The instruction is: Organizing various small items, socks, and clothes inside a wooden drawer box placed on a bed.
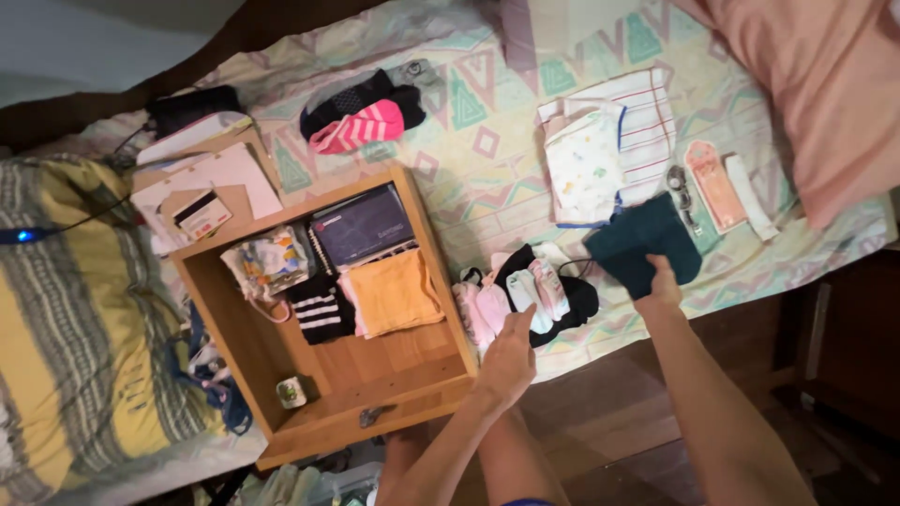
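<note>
My right hand [661,284] grips the near edge of a folded dark teal cloth [645,242] lying on the patterned bedsheet [487,150]. My left hand [509,356] hovers with fingers apart just below a heap of pink, white and black small garments [525,295], holding nothing. Beyond the teal cloth lies a folded white and striped garment [605,150].
A wooden drawer [328,375] on the bed holds an orange cloth [394,292], a striped black item [321,309], a dark notebook [363,225] and a patterned pouch [267,262]. Pink and black socks [361,117] lie further back. A pink pillow [816,94] sits at right, papers [202,183] at left.
</note>
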